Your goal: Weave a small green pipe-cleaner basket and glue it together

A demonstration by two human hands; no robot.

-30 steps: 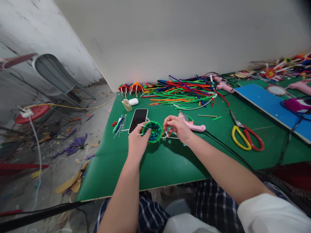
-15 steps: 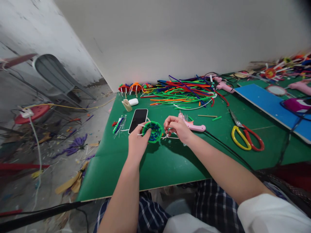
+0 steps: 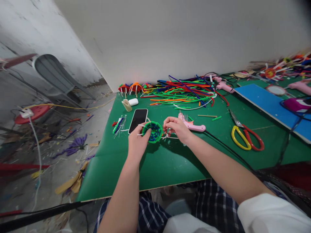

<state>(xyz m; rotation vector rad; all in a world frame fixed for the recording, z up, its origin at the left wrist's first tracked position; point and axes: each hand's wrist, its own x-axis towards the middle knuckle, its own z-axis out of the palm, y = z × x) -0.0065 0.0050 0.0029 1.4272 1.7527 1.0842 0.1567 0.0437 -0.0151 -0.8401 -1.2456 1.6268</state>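
My left hand (image 3: 138,139) is closed on a round woven pipe-cleaner piece (image 3: 155,132), green at the rim with blue and green rings inside. White stems stick out from its edge around my fingers. My right hand (image 3: 177,128) is just right of the piece, fingers curled in toward the thumb. What they pinch, if anything, is too small to make out. Under that hand a few white stems (image 3: 170,137) show. Behind it lies a pink glue gun (image 3: 195,127) with its black cord running right. A phone (image 3: 138,119) lies beyond my left hand.
Scissors (image 3: 243,134) with yellow and red handles lie right. At the back is a heap of coloured pipe cleaners (image 3: 184,89). Cut stems (image 3: 119,126), a white case (image 3: 133,102) and a beige holder (image 3: 126,105) stand left. A blue board (image 3: 272,108) lies far right.
Almost nothing differs. The fingers of my right hand have shifted very slightly beside the woven piece; my left hand keeps its hold.
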